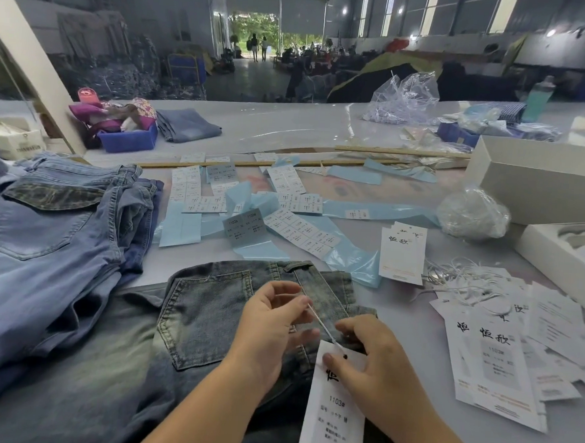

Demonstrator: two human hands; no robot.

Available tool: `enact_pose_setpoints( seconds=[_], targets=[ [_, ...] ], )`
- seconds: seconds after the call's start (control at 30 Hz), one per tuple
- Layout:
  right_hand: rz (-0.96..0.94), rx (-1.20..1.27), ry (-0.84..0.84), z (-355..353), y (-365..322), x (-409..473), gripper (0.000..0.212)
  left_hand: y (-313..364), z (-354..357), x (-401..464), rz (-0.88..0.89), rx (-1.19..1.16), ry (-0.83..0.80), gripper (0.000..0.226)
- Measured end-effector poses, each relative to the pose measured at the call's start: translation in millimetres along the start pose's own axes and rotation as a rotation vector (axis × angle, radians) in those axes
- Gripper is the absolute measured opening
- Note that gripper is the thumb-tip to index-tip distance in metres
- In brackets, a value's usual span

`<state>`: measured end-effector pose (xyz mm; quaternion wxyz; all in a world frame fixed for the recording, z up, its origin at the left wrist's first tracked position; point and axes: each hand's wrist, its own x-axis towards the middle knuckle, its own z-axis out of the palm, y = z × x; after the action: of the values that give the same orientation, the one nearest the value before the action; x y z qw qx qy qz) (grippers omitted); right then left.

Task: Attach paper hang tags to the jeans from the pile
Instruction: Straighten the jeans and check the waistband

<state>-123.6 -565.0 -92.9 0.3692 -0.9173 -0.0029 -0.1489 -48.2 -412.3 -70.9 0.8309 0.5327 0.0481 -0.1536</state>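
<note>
Hang tag [332, 408] reads "1103#", its smaller print too blurry; it lies on the grey jeans [206, 318], right hand [371, 359] pinching its top; left hand [271, 319] pinches the white string [322, 326]; tag's bottom cut off by frame; blue pile [54, 227] sits left.

Cool, even daylight pours in from the bright open doorway at the hall's far end [258, 31], blown out white-green. Glare streaks the glossy pale grey tabletop [290, 125]. Wide-angle bending curves the edges; the background is soft, shadows faint.
</note>
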Motion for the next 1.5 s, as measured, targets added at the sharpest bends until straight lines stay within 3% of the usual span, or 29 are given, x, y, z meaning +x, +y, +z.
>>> enact_pose_setpoints(
  seconds=[0.13, 0.43, 0.6, 0.7, 0.87, 1.07, 1.13, 1.3, 1.5],
  targets=[
    [-0.021, -0.054, 0.090, 3, -3, 0, 0.021, 7, 6, -2, 0.045, -0.054, -0.044, 0.020],
    [-0.077, -0.081, 0.246, 1, -3, 0, 0.019, 18, 13, -8, 0.112, -0.039, -0.112, 0.019],
    [-0.093, -0.120, 0.371, 0, 1, -2, 0.020, 20, 18, -12, 0.099, -0.036, -0.166, 0.030],
    [-0.120, -0.132, 0.449, 0, 1, -2, 0.018, 18, 22, -14, 0.079, -0.016, -0.171, 0.021],
    [-0.107, 0.014, 0.486, -17, 5, 7, 0.015, 8, 27, -18, 0.106, 0.287, -0.197, 0.010],
    [-0.065, 0.011, 0.515, -59, 18, 23, 0.013, -12, 62, -14, -0.166, 0.570, -0.536, 0.027],
    [-0.029, 0.017, 0.553, -74, 25, 25, 0.016, -24, 80, -9, -0.131, 0.625, -0.502, 0.006],
    [0.082, 0.067, 0.700, -115, 51, 29, 0.017, -49, 132, 5, -0.215, 0.708, -0.427, 0.009],
    [0.312, 0.052, 0.605, -138, 82, 38, 0.022, -79, 194, 21, -0.262, 0.633, -0.348, 0.011]
  ],
)
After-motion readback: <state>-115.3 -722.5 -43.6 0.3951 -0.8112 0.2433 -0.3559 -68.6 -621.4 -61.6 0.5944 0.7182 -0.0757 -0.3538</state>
